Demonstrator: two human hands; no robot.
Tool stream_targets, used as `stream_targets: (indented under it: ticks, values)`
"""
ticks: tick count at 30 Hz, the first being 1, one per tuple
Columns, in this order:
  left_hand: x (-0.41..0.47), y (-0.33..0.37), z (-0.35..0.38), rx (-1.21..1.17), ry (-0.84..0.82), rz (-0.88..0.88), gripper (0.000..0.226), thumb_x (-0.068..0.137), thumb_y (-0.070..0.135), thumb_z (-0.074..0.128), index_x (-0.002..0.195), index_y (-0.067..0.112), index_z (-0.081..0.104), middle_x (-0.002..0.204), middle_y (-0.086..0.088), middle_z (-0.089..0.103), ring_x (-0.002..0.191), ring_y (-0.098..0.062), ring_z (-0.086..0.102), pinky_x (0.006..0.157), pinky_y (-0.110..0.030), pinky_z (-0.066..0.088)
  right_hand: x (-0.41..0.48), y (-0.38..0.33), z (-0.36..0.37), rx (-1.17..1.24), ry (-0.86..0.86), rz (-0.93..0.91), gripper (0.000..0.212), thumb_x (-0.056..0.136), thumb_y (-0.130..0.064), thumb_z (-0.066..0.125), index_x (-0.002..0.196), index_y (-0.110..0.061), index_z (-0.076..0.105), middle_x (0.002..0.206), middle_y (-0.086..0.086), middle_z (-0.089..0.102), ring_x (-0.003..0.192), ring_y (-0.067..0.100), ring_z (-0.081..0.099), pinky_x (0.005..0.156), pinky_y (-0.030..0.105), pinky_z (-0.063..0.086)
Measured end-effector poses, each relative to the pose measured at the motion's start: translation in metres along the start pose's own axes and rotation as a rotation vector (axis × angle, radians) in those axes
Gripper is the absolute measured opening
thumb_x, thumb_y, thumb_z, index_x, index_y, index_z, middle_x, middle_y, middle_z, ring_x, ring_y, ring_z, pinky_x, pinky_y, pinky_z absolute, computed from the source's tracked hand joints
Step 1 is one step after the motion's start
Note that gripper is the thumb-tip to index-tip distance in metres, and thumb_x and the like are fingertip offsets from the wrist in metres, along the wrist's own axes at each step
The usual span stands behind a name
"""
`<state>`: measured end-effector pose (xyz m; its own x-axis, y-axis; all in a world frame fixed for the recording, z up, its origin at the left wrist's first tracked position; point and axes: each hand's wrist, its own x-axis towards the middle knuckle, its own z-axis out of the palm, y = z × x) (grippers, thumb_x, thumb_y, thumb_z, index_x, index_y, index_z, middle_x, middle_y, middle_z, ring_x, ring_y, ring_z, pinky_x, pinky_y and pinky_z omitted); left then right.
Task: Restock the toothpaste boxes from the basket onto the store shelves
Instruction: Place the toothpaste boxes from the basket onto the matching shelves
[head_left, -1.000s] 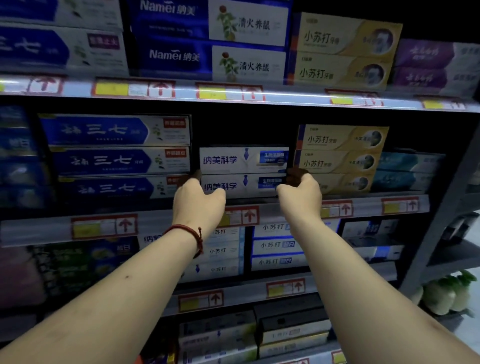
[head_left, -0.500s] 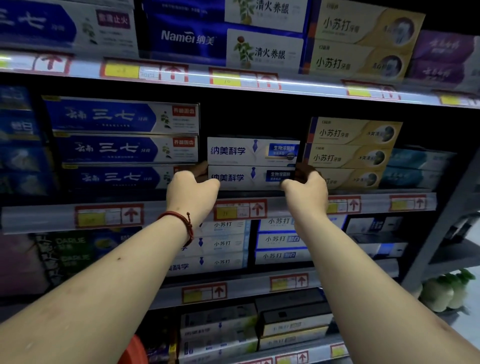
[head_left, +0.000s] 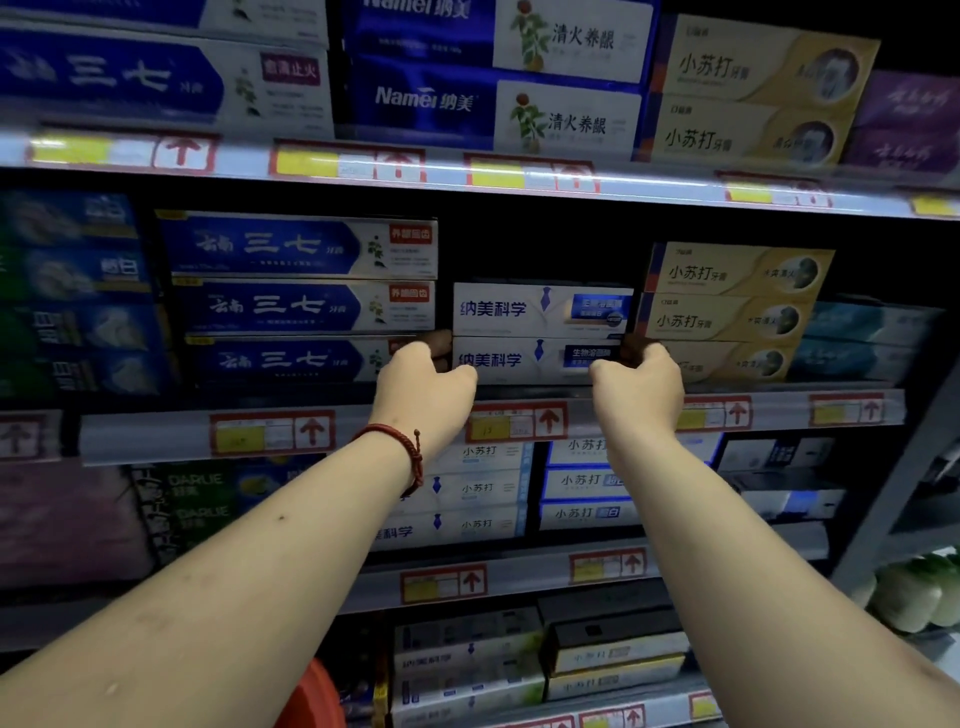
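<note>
Toothpaste boxes (head_left: 519, 317), the white ones: where do they sit?

On the middle shelf (head_left: 156, 436), two stacked flat. They lie between a stack of blue boxes (head_left: 301, 306) on the left and a stack of yellow boxes (head_left: 727, 317) on the right.

And the hands?

Both are on the lower white box (head_left: 524, 360). The left hand (head_left: 423, 387) grips its left end, thumb on the front face, fingers curled round into the gap beside the blue stack. The right hand (head_left: 641, 395) grips its right end the same way, fingers tucked in next to the yellow stack.

So the hands are apart?

Yes, the box's length apart, one clamped on each end.

Is the upper white box (head_left: 540, 310) touched?

It rests on the lower one. Whether a fingertip reaches it I cannot tell.

Anything on the wrists?

A red cord bracelet (head_left: 410, 452) on the left wrist.

What else shows?

Price tags (head_left: 270, 434) with red arrows run along the shelf's front rail, and more boxes fill the shelves above and below. At the bottom edge is an orange-red rounded thing (head_left: 317, 696), too little of it in view to name
</note>
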<state>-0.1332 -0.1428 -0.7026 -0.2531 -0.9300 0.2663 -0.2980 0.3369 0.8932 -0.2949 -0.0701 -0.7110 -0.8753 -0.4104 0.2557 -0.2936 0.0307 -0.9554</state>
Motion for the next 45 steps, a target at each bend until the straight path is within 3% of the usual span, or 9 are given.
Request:
stream_targets:
  ticks: [5,8,13,19,25,31,35,39,45]
  values:
    - [-0.013,-0.014,-0.042,-0.006,0.064,0.018,0.008,0.093,0.018,0.057,0.097,0.023,0.063,0.097,0.001,0.065,0.076,-0.01,0.058,0.052,-0.021,0.04,-0.054,-0.017,0.022,0.08,-0.065,-0.108,0.052,0.093,-0.012,0.06,0.143,-0.02,0.051,0.134,-0.004,0.056,0.115,0.014,0.055,0.089,0.031,0.047]
    - [-0.022,-0.031,-0.072,-0.033,0.115,0.03,0.023,0.094,0.017,0.058,0.114,0.024,0.065,0.11,0.006,0.067,0.094,-0.011,0.062,0.077,-0.025,0.051,-0.088,-0.023,0.038,0.122,-0.183,-0.15,0.055,0.092,-0.01,0.06,0.145,-0.023,0.052,0.141,-0.007,0.056,0.13,0.01,0.051,0.109,0.036,0.046]
    - [-0.033,-0.058,-0.118,-0.14,0.188,0.008,0.044,0.097,0.011,0.058,0.139,0.022,0.058,0.132,0.011,0.061,0.121,-0.008,0.057,0.109,-0.036,0.047,-0.12,-0.022,0.06,0.167,-0.299,-0.128,0.047,0.095,-0.005,0.059,0.139,-0.022,0.059,0.132,-0.01,0.062,0.119,0.004,0.055,0.098,0.024,0.045]
    - [-0.017,-0.081,-0.146,-0.167,0.302,0.0,0.041,0.099,0.014,0.057,0.139,0.022,0.055,0.118,0.011,0.061,0.099,-0.005,0.06,0.08,-0.018,0.045,-0.124,-0.029,0.09,0.175,-0.336,-0.137,0.036,0.094,-0.008,0.06,0.124,-0.027,0.058,0.118,-0.015,0.064,0.109,0.005,0.061,0.093,0.027,0.049]
    - [0.007,-0.095,-0.157,-0.14,0.394,0.022,0.044,0.097,0.018,0.059,0.14,0.024,0.054,0.126,0.009,0.057,0.113,-0.011,0.054,0.093,-0.031,0.043,-0.104,-0.037,0.114,0.122,-0.245,-0.159,0.04,0.093,-0.012,0.06,0.131,-0.023,0.06,0.096,-0.013,0.065,0.064,-0.003,0.059,0.05,0.009,0.046]
    - [0.021,-0.089,-0.161,-0.119,0.357,0.038,0.049,0.095,0.025,0.061,0.143,0.028,0.052,0.12,0.0,0.063,0.104,-0.024,0.061,0.085,-0.039,0.051,-0.092,-0.041,0.129,0.066,-0.186,-0.191,0.03,0.088,-0.005,0.058,0.113,-0.022,0.064,0.099,-0.01,0.068,0.08,0.0,0.061,0.048,0.005,0.04]
    - [0.024,-0.086,-0.157,-0.187,0.388,0.046,0.05,0.094,0.021,0.063,0.142,0.028,0.053,0.123,0.009,0.059,0.117,-0.017,0.057,0.099,-0.037,0.049,-0.088,-0.034,0.129,0.06,-0.209,-0.176,0.016,0.088,-0.005,0.058,0.097,-0.017,0.058,0.087,-0.012,0.064,0.069,0.004,0.058,0.043,0.006,0.04]
    - [0.026,-0.088,-0.152,-0.288,0.428,0.036,0.043,0.091,0.019,0.066,0.131,0.03,0.06,0.116,0.016,0.06,0.114,-0.013,0.057,0.09,-0.028,0.044,-0.084,-0.034,0.129,0.084,-0.205,-0.167,0.013,0.085,-0.005,0.057,0.091,-0.009,0.068,0.089,0.007,0.074,0.078,0.025,0.067,0.059,0.027,0.052]
    - [0.026,-0.086,-0.152,-0.428,0.465,0.026,0.033,0.09,0.01,0.065,0.118,0.027,0.068,0.104,0.015,0.067,0.094,0.003,0.06,0.073,-0.015,0.043,-0.083,-0.037,0.122,0.143,-0.231,-0.161,0.023,0.084,-0.005,0.058,0.084,-0.021,0.074,0.084,-0.003,0.077,0.09,0.025,0.07,0.083,0.043,0.059]
